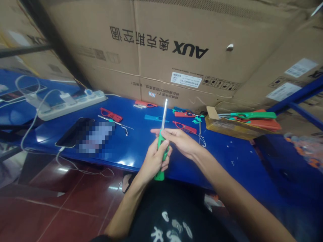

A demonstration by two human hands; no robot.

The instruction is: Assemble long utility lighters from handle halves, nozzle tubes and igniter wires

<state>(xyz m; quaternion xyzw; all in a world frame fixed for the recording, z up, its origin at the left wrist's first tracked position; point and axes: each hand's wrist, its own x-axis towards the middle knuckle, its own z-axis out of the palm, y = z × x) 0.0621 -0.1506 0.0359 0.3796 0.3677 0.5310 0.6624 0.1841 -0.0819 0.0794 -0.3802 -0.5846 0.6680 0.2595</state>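
Note:
A green long-nosed lighter (pixel 159 175) with a silver metal tube stands nearly upright between my hands, above the table's front edge. My left hand (pixel 153 158) is wrapped round its green handle. With thumb and fingers, my right hand (pixel 179 141) pinches the handle's upper end, where the tube begins. Behind them on the blue table (pixel 126 148) lie loose lighter parts: a blue handle shell (pixel 156 118), a red shell (pixel 185 127), another red shell (pixel 111 114) at the left, and a metal tube with wires (pixel 200 131) at the right.
A small cardboard box (pixel 227 130) holding several green and red lighters stands at the right. Left are a white power strip (pixel 75 105), a dark phone (pixel 75 132) and charging cables. A large AUX carton (pixel 156 60) walls off the back. Blue metal rails frame the right side.

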